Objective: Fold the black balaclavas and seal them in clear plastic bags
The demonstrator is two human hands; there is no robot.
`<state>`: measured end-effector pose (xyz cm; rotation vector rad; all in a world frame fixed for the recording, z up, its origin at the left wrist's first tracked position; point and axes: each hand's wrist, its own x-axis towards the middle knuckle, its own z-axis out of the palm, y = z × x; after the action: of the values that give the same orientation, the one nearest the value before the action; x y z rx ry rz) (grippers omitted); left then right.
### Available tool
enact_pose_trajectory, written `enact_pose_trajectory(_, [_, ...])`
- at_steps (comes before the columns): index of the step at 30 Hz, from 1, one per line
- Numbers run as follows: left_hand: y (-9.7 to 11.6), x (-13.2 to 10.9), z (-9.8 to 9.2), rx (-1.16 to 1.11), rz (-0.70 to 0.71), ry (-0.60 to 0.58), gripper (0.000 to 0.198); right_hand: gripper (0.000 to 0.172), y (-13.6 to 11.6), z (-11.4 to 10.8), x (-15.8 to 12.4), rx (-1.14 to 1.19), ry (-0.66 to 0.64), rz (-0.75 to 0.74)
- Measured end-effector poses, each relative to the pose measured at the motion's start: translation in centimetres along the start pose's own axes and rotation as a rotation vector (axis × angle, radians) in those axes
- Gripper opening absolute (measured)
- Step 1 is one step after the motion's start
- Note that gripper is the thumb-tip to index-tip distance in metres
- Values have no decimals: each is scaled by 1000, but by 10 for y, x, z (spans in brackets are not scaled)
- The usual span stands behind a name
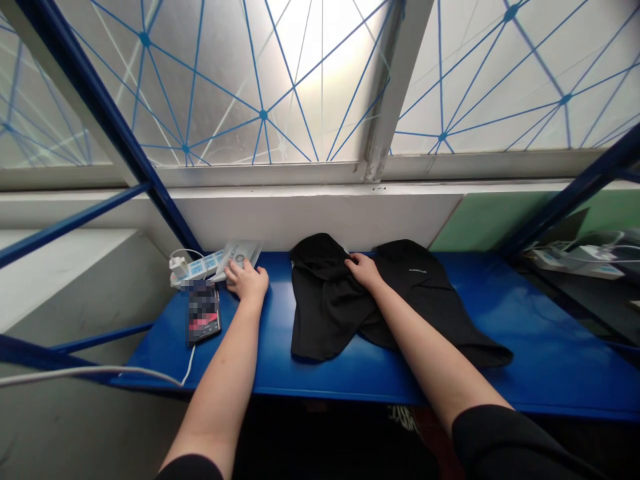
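A black garment [330, 307], perhaps a pair of shorts or trousers, lies bunched on the blue table, spread in two wide parts. My right hand [364, 270] has its fingers closed on the cloth near the upper middle. At the left, a clear and grey plastic bag [245, 251] rests against a white power strip [200, 265]. My left hand [247, 280] lies over the lower part of this bag, fingers apart and thumb held out to the right. Just below, a phone [205, 313] with a blurred screen sits on the table.
The blue table [540, 360] runs along a white wall under patterned windows. Blue metal posts [170, 213] slant up on both sides. A white cable [100, 370] crosses the front left from the phone. Another power strip [575, 263] with cables stands at the right.
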<state>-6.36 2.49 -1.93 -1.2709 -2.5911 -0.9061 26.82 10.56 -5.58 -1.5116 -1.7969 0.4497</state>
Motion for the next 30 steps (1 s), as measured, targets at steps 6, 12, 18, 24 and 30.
enact_pose_trajectory(6, [-16,27,1,-282,-3,213,32,22,1,0,0,-7,47,12])
enact_pose_trajectory(12, [-22,33,3,-423,54,336,31,22,-3,0,-1,2,76,22])
enact_pose_trajectory(18, [-12,21,9,-374,-10,316,22,23,-1,1,-2,9,104,35])
enact_pose_trajectory(24, [-11,11,7,-386,228,272,20,22,2,1,-2,39,137,37])
enact_pose_trajectory(30, [9,-21,16,-350,669,-129,21,24,-1,1,-2,6,128,49])
